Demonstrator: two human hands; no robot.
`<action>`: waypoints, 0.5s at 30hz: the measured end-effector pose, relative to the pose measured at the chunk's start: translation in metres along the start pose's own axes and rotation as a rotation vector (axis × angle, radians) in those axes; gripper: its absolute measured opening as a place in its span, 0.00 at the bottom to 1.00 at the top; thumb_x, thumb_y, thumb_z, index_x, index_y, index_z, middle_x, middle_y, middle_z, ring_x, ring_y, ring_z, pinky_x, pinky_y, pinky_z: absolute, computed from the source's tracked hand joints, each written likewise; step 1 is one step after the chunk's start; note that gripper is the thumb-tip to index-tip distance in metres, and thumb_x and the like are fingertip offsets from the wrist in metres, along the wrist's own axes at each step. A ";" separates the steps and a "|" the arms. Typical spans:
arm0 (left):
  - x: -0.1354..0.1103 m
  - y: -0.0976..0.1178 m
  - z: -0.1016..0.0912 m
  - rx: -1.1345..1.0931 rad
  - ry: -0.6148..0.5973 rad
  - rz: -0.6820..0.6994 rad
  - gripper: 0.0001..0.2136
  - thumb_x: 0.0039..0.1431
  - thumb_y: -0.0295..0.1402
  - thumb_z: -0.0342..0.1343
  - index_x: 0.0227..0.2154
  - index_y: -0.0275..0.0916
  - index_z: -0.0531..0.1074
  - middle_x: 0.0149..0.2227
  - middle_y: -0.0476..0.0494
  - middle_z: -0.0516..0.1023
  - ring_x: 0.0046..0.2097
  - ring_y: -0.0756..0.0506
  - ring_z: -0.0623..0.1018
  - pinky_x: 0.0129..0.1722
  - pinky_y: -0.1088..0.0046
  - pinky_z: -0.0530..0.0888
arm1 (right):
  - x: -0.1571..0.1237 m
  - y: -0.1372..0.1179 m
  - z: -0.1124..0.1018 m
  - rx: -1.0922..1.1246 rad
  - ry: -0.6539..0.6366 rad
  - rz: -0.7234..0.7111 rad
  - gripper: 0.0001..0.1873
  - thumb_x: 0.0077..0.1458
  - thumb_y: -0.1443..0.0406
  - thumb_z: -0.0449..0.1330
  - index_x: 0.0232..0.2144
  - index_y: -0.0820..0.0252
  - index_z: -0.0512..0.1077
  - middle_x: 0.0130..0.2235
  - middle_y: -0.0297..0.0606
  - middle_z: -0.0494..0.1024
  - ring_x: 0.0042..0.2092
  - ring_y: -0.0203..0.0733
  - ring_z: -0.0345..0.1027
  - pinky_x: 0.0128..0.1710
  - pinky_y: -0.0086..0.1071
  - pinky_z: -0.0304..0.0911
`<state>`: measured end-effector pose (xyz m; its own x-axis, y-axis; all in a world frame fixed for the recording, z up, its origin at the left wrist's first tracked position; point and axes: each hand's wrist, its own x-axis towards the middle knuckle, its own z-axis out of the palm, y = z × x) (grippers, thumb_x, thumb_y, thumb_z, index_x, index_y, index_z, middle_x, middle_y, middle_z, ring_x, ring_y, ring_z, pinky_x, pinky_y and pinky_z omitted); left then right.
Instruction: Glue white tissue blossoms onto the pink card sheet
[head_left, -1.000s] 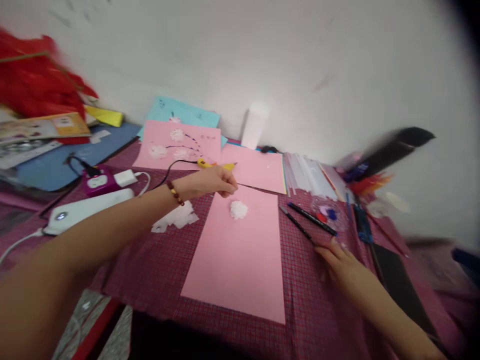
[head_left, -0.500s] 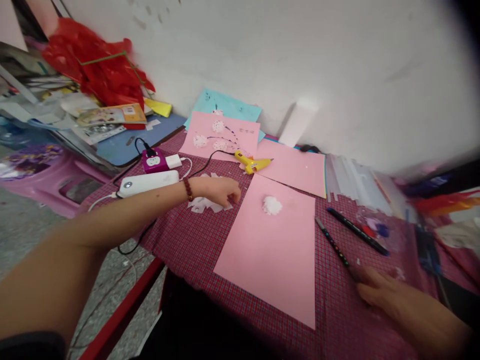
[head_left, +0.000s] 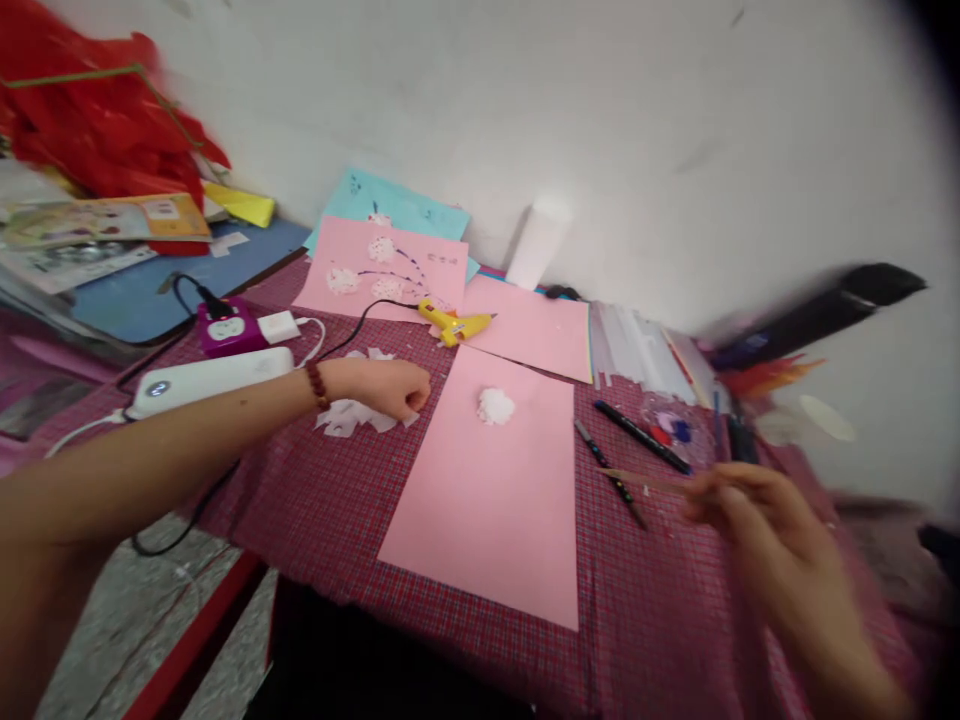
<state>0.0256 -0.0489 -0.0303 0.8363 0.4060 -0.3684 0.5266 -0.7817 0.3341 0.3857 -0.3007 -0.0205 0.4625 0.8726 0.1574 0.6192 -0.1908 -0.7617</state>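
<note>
My left hand [head_left: 394,388], a beaded bracelet at its wrist, is closed above torn white paper pieces [head_left: 345,416]; what its curled fingers hold, if anything, is hidden. On the right, my right hand [head_left: 757,510] pinches a thin, pale brown stick [head_left: 649,482], blurred, whose tip points left over a black marker with coloured dots [head_left: 619,487]. Between my hands lies a pink sheet [head_left: 487,520] with a crumpled white paper tuft [head_left: 496,406] near its top. A darker marker [head_left: 643,437] rests right of the dotted one.
A yellow glue gun [head_left: 454,325] with a black cord lies above the sheet. Pink sheets with tufts and drawn stems [head_left: 450,262] lean at the back. A white power bank [head_left: 214,382] and purple power cube [head_left: 225,330] sit left; clear glue sticks [head_left: 626,345] lie right.
My right hand has risen from the table's right side and now holds the thin stick. My left hand stays over the white paper pieces. The view has swung to the right.
</note>
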 end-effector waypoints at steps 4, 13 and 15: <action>-0.001 0.007 -0.027 -0.271 0.137 -0.008 0.04 0.48 0.31 0.53 0.25 0.36 0.69 0.24 0.50 0.70 0.27 0.51 0.68 0.26 0.76 0.60 | 0.012 -0.004 0.019 0.191 -0.078 -0.012 0.10 0.57 0.56 0.54 0.37 0.55 0.67 0.31 0.36 0.72 0.28 0.38 0.68 0.30 0.35 0.68; 0.075 0.059 -0.054 -0.528 0.496 -0.033 0.18 0.44 0.28 0.55 0.42 0.35 0.69 0.26 0.50 0.72 0.27 0.52 0.70 0.24 0.78 0.62 | 0.044 -0.019 0.036 0.219 -0.115 -0.081 0.16 0.55 0.58 0.56 0.46 0.54 0.63 0.24 0.28 0.66 0.23 0.37 0.62 0.22 0.31 0.58; 0.090 0.064 -0.047 -0.614 0.525 -0.047 0.18 0.44 0.29 0.55 0.42 0.35 0.69 0.26 0.49 0.73 0.26 0.52 0.70 0.23 0.79 0.61 | 0.046 -0.019 0.049 0.195 -0.140 -0.106 0.10 0.55 0.58 0.56 0.38 0.55 0.66 0.24 0.29 0.66 0.23 0.37 0.62 0.24 0.31 0.58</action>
<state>0.1419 -0.0400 -0.0018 0.6932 0.7207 0.0108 0.4249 -0.4207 0.8016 0.3642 -0.2346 -0.0300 0.3011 0.9393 0.1646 0.5189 -0.0166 -0.8547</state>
